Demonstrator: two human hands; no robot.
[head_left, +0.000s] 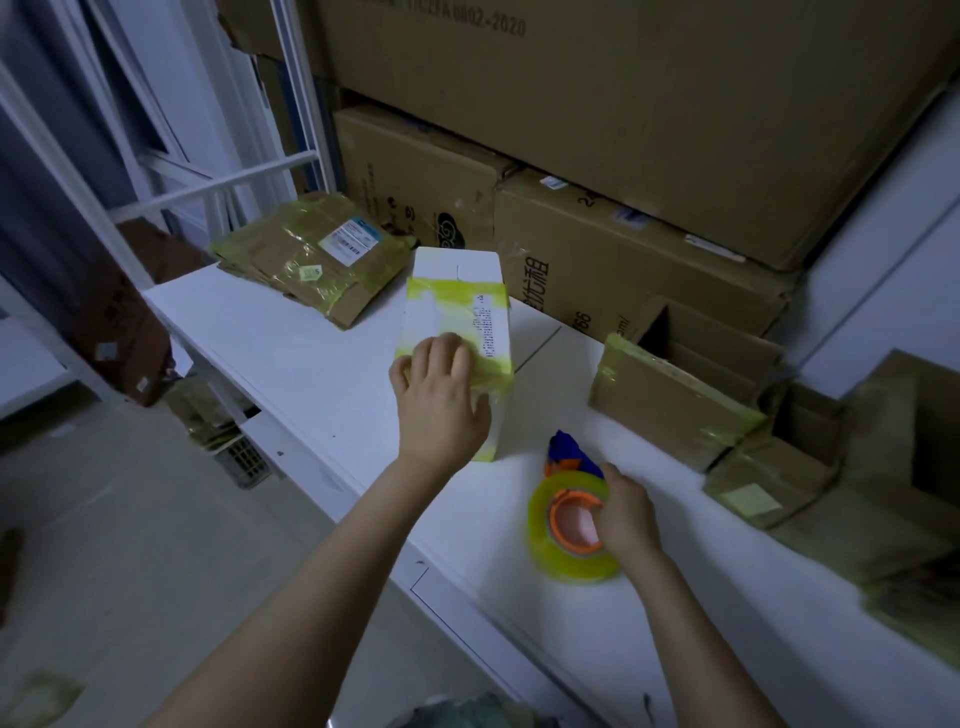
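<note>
A white box (457, 306) wrapped in yellowish clear tape, with a printed label on top, lies on the white table (291, 353). My left hand (439, 400) rests flat on its near end, fingers spread over the taped top. A roll of yellowish tape (566, 551) on an orange and blue dispenser (569, 452) sits at the table's front. My right hand (626, 512) grips the roll, fingers curled into its orange core.
A flat stack of taped cardboard parcels (317, 254) lies at the table's far left. Open small cartons (680, 384) stand at the right. Large cardboard boxes (623, 104) are stacked behind. A white metal rack (218, 182) stands left; the floor lies below.
</note>
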